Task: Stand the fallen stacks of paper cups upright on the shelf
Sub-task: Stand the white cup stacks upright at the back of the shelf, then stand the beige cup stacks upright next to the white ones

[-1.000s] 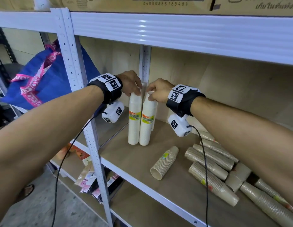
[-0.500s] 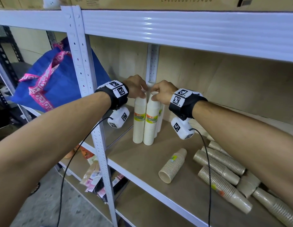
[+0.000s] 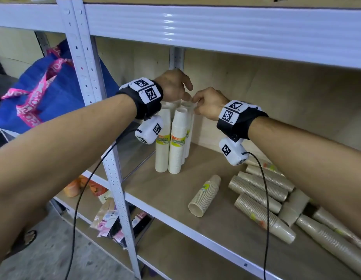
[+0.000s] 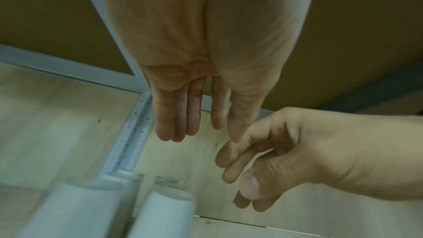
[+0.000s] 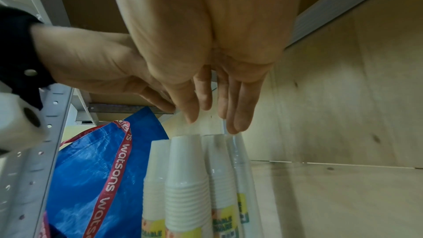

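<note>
Several white paper cup stacks (image 3: 177, 142) stand upright together at the back left of the wooden shelf (image 3: 155, 190), also in the right wrist view (image 5: 187, 178). My left hand (image 3: 185, 91) hovers just above their tops with straight fingers (image 4: 183, 129) and holds nothing. My right hand (image 3: 197, 104) is beside it, fingers (image 5: 228, 120) loose, their tips just over the clear wrap of the rear stack. A short brown stack (image 3: 205, 194) lies on its side mid-shelf. Several long brown stacks (image 3: 258, 190) lie fallen at the right.
A white metal upright (image 3: 90, 102) stands left of the stacks, with a blue bag (image 3: 44, 93) behind it. The upper shelf beam (image 3: 216, 27) hangs close overhead. Packets (image 3: 111, 219) lie on the lower shelf. Cables dangle from both wrist cameras.
Both hands have let go of the tops of the white stacks and lifted slightly. The stacks stay upright, pushed a little further back.
</note>
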`<action>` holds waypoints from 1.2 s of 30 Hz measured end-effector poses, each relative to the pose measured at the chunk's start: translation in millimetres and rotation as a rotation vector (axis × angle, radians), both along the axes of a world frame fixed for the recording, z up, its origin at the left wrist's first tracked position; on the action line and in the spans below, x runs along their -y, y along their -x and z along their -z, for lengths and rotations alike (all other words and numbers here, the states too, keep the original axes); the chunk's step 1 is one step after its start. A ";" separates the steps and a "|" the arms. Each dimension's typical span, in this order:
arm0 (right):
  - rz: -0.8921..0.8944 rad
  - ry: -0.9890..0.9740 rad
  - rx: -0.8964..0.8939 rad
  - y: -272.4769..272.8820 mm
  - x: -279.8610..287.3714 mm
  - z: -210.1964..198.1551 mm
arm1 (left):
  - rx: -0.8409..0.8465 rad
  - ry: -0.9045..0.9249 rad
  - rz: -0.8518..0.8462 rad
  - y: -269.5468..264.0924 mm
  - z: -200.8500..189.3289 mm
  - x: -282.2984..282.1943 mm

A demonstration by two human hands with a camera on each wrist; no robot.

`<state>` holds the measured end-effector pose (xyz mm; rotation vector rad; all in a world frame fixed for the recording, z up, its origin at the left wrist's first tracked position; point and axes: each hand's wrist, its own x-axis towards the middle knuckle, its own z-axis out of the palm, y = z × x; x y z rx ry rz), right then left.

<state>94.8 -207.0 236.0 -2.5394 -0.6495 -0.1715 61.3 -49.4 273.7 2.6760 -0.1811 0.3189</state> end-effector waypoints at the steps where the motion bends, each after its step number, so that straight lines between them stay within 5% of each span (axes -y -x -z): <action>1: 0.014 -0.009 0.001 1.2 7.1 0.9 | -0.001 0.000 0.029 1.6 -0.8 8.7; 8: 0.152 0.032 -0.077 18.6 70.0 33.9 | -0.095 -0.011 0.209 5.8 27.6 71.2; 21: 0.255 0.161 -0.331 93.2 195.8 138.5 | -0.418 0.100 0.213 16.0 173.6 119.0; 29: 0.280 0.093 -0.474 122.7 223.4 190.9 | -0.540 0.013 0.184 23.5 224.0 113.3; 36: 0.256 0.260 -0.365 130.6 227.0 201.6 | -0.559 0.009 0.197 27.6 239.7 109.3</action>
